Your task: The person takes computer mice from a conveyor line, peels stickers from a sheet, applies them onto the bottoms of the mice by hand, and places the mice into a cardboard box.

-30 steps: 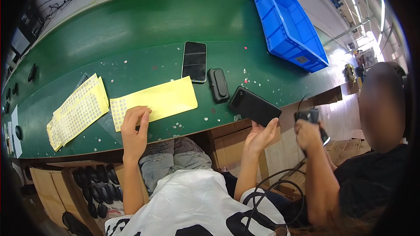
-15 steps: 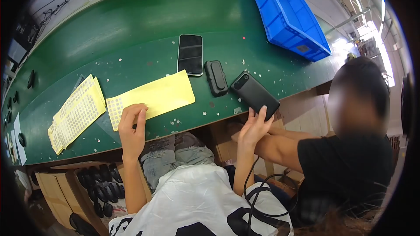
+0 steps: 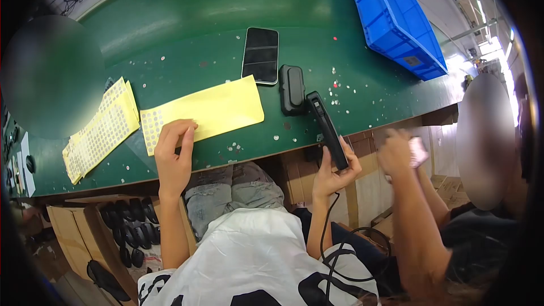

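Head view, left to right: fanned stack of yellow sheets with grey dots (image 3: 105,130), lying on the green table (image 3: 192,17), same place on the surface as half a second ago. Open carton of black pieces (image 3: 130,221), below the table edge, unchanged. Left hand (image 3: 174,153), same spot as before; forearm upright from the lap side, wrist over the table edge, fingers bent toward the right, thumb alongside, tips at the last columns of dots; whether they pinch anything cannot be told. Single yellow sheet (image 3: 226,102), slanting under that hand, dots at its left end, the remainder plain; not shifted. Phone (image 3: 261,55), dark screen up, upper corner of the sheet near its lower end; unmoved. Black case (image 3: 292,90), flat, just right of the phone; unmoved. Black device (image 3: 330,133), changed: formerly broad back toward the camera, now turned on edge, narrow side showing, upper end close beside the case, lower end beyond the table edge. Right hand (image 3: 335,173), rotated with it; palm up, thumb on the left side, fingers on the right, grasping the device's lower end. Co-worker's hand (image 3: 395,153), blurred, now raised right of the device, previously reaching low by the table edge; a pinkish, bright object (image 3: 418,152) beside it. Blue crate (image 3: 377,20), far right on the table, unmoved.
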Tool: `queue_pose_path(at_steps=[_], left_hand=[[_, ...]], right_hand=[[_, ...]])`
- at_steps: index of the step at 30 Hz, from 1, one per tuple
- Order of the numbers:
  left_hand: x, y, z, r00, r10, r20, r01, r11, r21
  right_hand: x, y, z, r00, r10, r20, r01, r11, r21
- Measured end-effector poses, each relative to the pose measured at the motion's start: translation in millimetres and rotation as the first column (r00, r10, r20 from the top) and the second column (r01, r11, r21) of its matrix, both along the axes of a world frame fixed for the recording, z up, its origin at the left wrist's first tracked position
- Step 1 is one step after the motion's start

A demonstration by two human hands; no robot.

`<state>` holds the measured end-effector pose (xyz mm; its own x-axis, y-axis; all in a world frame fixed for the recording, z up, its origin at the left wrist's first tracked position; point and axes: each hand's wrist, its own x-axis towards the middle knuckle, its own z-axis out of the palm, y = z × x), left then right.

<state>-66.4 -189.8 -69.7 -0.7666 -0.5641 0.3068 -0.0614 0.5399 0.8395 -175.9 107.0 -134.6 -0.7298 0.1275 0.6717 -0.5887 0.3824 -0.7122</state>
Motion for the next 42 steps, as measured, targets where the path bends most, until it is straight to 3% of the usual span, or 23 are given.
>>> queue_pose_path(at_steps=[3, 6, 7, 9, 11, 12, 14, 17, 19, 21, 25, 28, 34, 38, 42], left_hand=[[3.9, 1.4, -0.7, 1.0, -0.001, -0.008, 0.001, 1.0, -0.003], [4.5, 0.9, -0.4, 1.0, 0.007, -0.018, -0.007, 1.0, -0.01], [4.3, 1.2, -0.7, 1.0, 0.005, -0.022, -0.006, 1.0, -0.01], [3.1, 2.6, -1.0, 0.999, 0.005, -0.031, -0.005, 1.0, -0.007], [3.5, 3.6, -1.0, 0.999, 0.004, -0.034, -0.004, 1.0, -0.001], [4.1, 3.7, -1.1, 0.999, 0.005, -0.035, -0.005, 1.0, 0.001], [4.3, 2.8, -1.0, 0.999, 0.019, -0.042, -0.019, 1.0, 0.002], [4.1, 3.2, -0.7, 0.999, 0.007, -0.052, -0.007, 1.0, 0.005], [3.8, 2.2, -0.3, 0.998, 0.011, -0.06, -0.011, 1.0, 0.0], [3.3, 1.9, -0.3, 0.998, 0.011, -0.058, -0.011, 1.0, -0.006], [4.3, 2.5, -1.3, 0.999, 0.003, -0.041, -0.004, 1.0, -0.007], [3.7, 4.2, 0.0, 0.999, 0.0, -0.042, 0.0, 1.0, -0.009], [4.2, 3.0, -2.5, 0.999, -0.002, -0.049, 0.001, 1.0, -0.017], [4.3, 1.4, -8.7, 0.999, -0.001, -0.051, 0.0, 1.0, -0.024], [2.6, 3.3, -1.8, 0.999, 0.001, -0.047, -0.002, 0.999, -0.034]], right_hand=[[-12.4, 3.7, 5.2, 0.979, -0.138, -0.153, 0.175, 0.949, 0.264], [-40.9, 7.6, -0.8, 0.977, -0.17, -0.13, 0.183, 0.978, 0.098], [-45.6, 6.4, 13.2, 0.965, -0.252, 0.068, 0.246, 0.965, 0.087], [-57.9, 3.8, 38.3, 0.929, -0.278, 0.244, 0.258, 0.96, 0.11], [-75.0, 3.6, 61.6, 0.947, -0.23, 0.226, 0.203, 0.97, 0.135], [-85.8, 6.9, 74.1, 0.924, -0.206, 0.322, 0.094, 0.939, 0.331], [-93.1, 5.6, 73.9, 0.892, -0.19, 0.41, -0.045, 0.865, 0.5], [-83.2, 4.5, 25.1, 0.917, -0.31, 0.252, 0.266, 0.944, 0.195], [-70.2, -1.4, 12.8, 0.912, -0.373, 0.17, 0.362, 0.927, 0.094], [-53.5, -27.3, 34.3, 0.924, -0.37, 0.091, 0.355, 0.923, 0.149], [-34.1, -41.2, 34.2, 0.987, -0.089, -0.13, 0.141, 0.869, 0.474], [-34.9, -77.2, 52.1, 0.996, 0.01, 0.088, -0.046, 0.904, 0.424], [-54.1, -88.3, 50.0, 0.99, 0.012, 0.139, -0.098, 0.769, 0.632], [-58.8, -71.6, 55.1, 0.946, 0.0, 0.323, -0.158, 0.873, 0.462], [-100.0, -33.7, 56.6, 0.981, -0.144, 0.128, 0.051, 0.835, 0.548]])
